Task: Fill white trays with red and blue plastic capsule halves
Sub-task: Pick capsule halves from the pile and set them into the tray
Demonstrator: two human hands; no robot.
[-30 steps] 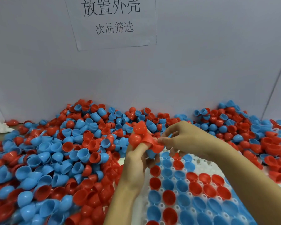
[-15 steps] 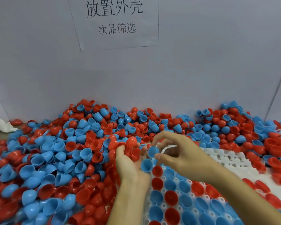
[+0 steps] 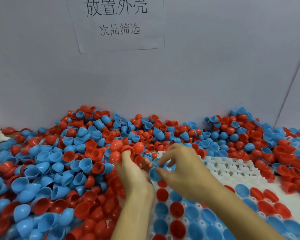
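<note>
While capsule halves (image 3: 62, 170) heap against grey wall (image 3: 206, 75), left hand (image 3: 133, 175) cups red ones, right hand (image 3: 184, 172) apparently pinches blue.

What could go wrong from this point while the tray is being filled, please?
1. The left hand carries several red halves on and around its fingertips; one might slip off and roll into the loose pile.
2. The right hand pinches a blue half right above already filled pockets of the white tray; it could bump seated halves.
3. Loose halves crowd the tray's far edge and may spill into empty pockets.
</note>
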